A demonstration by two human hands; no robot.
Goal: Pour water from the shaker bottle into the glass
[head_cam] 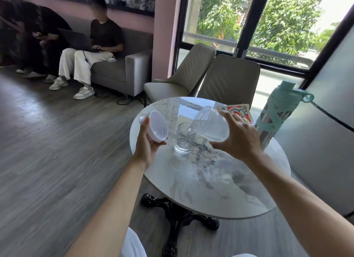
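Observation:
A clear glass point(183, 139) stands upright near the middle of the round marble table point(210, 189), with some water in its bottom. My right hand point(237, 137) grips the clear plastic shaker bottle point(208, 123), tilted so one end hangs over the glass rim. Water lies in the lower side of the bottle and reaches the rim. My left hand point(149, 139) holds the white shaker lid point(158, 126) to the left of the glass, its hollow inside facing up and right.
A teal and steel water bottle point(277, 112) stands at the table's right edge, with a colourful booklet point(236, 111) behind the shaker. Two beige chairs point(226, 80) sit beyond the table. People sit on a grey sofa point(118, 70) at the left.

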